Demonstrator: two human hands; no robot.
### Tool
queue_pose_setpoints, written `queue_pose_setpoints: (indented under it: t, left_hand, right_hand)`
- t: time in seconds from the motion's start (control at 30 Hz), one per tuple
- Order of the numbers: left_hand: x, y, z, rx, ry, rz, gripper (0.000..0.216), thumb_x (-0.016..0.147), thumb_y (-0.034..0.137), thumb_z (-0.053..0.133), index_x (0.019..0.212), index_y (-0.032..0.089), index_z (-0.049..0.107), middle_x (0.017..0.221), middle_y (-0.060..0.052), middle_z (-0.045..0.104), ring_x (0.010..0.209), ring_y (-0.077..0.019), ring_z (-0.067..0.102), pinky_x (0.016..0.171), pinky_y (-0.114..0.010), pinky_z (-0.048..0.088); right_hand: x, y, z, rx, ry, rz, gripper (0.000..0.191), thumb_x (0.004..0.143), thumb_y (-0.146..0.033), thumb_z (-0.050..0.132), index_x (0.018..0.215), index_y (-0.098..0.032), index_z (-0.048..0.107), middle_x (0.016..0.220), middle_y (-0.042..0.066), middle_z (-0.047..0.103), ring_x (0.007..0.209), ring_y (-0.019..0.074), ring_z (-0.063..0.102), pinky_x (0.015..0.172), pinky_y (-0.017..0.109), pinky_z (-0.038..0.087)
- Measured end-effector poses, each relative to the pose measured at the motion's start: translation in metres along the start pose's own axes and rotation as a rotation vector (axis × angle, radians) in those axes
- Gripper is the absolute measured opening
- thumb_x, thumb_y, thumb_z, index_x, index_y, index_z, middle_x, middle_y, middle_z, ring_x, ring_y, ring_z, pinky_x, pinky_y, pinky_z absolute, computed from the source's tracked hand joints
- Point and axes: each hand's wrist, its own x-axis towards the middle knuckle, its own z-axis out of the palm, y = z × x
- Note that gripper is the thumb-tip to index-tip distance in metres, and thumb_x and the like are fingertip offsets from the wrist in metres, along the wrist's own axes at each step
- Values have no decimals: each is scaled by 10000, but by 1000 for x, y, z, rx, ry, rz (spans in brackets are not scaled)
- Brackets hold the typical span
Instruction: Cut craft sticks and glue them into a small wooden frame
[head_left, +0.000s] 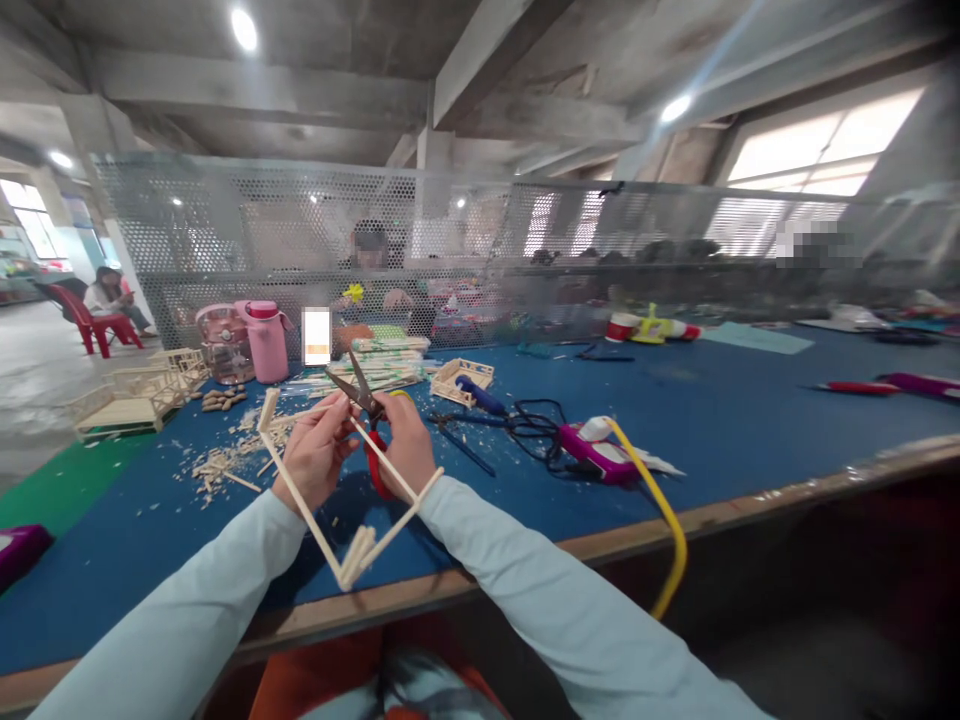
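Observation:
My left hand (316,458) is closed on a frame of thin wooden sticks (306,512), holding it tilted over the near edge of the table. Short bundled sticks stand at two of the frame's corners. In my right hand (409,442) is a pair of scissors (374,462) with red handles, its dark blades apart and pointing up and away. The blades are beside my left fingertips; whether a stick lies between them I cannot make out. My fingers hide part of the frame.
Wood scraps (217,465) litter the blue table (517,525). Small stick-built models (131,400), a pink flask (268,345) and bundles of sticks (390,360) stand behind. Right lie black-handled pliers (469,445) and a purple tool (604,458) beside a yellow cord (670,510).

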Motion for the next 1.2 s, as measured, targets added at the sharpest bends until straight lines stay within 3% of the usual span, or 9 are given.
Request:
queue_pose_setpoints:
  t: [0.5, 1.0, 1.2]
  left_hand:
    - [-5, -9, 3, -32, -39, -28, 230, 618, 287, 721, 793, 161, 641, 629, 39, 578, 486, -29, 511, 395, -94, 437]
    - [-6, -14, 6, 48, -22, 125, 224, 628, 328, 707, 788, 174, 675, 640, 41, 586, 474, -19, 473, 386, -98, 383]
    - [-5, -15, 3, 105, 4, 190, 241, 649, 342, 688, 807, 160, 678, 701, 3, 638, 543, -55, 535, 481, -140, 441]
  right_hand:
    - [0, -3, 0, -50, 79, 18, 297, 752, -244, 511, 1037, -165, 533, 909, 81, 536, 871, 209, 485, 791, 328, 400]
    - [-2, -12, -7, -68, 22, 13, 344, 721, -159, 446, 1054, -163, 531, 877, 87, 545, 815, 203, 503, 719, 306, 420]
    - [-2, -16, -11, -14, 6, 42, 348, 706, -153, 460, 1038, -184, 559, 856, 71, 571, 752, 180, 530, 680, 275, 434]
